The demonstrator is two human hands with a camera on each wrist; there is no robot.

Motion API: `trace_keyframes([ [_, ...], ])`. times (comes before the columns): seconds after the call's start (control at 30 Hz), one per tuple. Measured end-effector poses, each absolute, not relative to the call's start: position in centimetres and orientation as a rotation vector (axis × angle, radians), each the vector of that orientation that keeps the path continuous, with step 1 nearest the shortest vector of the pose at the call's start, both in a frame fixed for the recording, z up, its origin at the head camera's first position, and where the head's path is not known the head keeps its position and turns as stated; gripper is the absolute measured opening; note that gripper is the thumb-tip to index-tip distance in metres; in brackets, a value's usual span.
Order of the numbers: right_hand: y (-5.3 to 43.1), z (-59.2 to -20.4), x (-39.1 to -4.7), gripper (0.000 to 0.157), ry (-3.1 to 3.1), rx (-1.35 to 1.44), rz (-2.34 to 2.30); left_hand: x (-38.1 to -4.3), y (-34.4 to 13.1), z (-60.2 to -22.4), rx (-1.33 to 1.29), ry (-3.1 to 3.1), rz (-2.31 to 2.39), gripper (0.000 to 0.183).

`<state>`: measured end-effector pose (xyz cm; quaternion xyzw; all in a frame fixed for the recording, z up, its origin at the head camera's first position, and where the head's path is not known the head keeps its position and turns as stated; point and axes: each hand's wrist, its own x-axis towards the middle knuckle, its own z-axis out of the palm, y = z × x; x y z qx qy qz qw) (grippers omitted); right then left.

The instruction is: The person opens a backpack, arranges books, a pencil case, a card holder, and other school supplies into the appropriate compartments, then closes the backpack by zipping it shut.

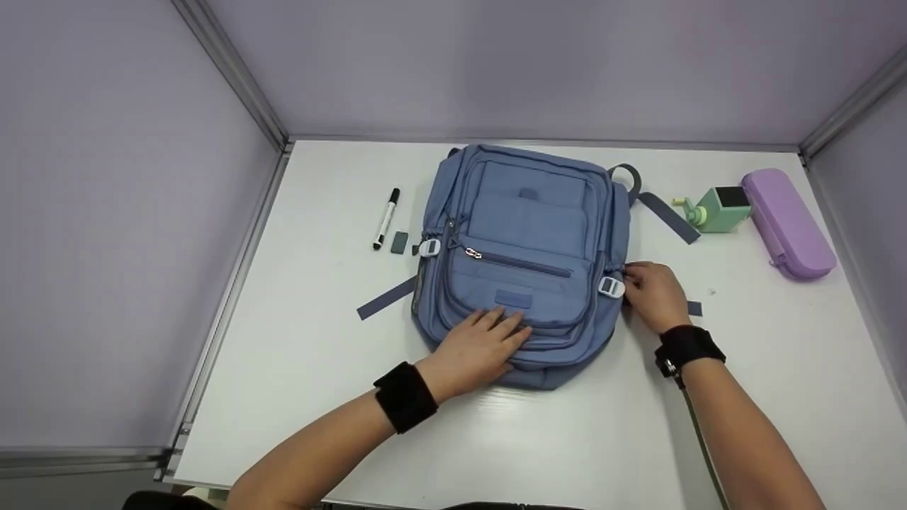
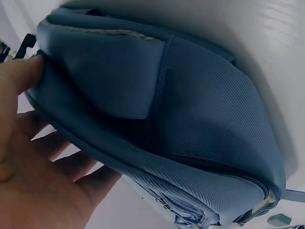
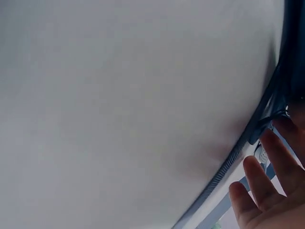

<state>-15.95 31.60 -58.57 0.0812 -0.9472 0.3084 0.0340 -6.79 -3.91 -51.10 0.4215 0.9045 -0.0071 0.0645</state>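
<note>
A blue backpack (image 1: 528, 212) lies on its back on the white table, its front pocket zipper facing up. Across the lower front of the bag rests my left hand (image 1: 482, 347), fingers spread and fairly straight. The left wrist view shows that hand (image 2: 52, 162) against the bag's bottom edge (image 2: 209, 114). At the bag's right side, beside a white strap buckle (image 1: 611, 287), is my right hand (image 1: 655, 294). Its thumb and index finger pinch a dark zipper pull (image 3: 259, 129), partly hidden by the fingers; the other fingers (image 3: 259, 183) are extended.
Left of the bag lie a black-and-white marker (image 1: 386, 219) and a small dark green block (image 1: 400, 242). To the right stand a green crank sharpener (image 1: 723, 212) and a purple case (image 1: 790, 223). Loose straps (image 1: 669, 218) stick out on both sides. Pale panels (image 1: 538, 71) enclose the table.
</note>
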Motion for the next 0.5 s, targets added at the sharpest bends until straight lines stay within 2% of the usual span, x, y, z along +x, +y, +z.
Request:
trace_keyframes([
  [0.3, 31.5, -58.0, -15.3, 0.014, -2.887, 0.165, 0.838, -6.6, -3.2, -51.7, 1.279, 2.758, -0.109, 0.043],
  [0.5, 31.0, -57.0, -14.6, 0.012, -2.906, 0.181, 0.753, -7.0, -2.8, -51.6, 1.193, 2.765, -0.066, 0.039],
])
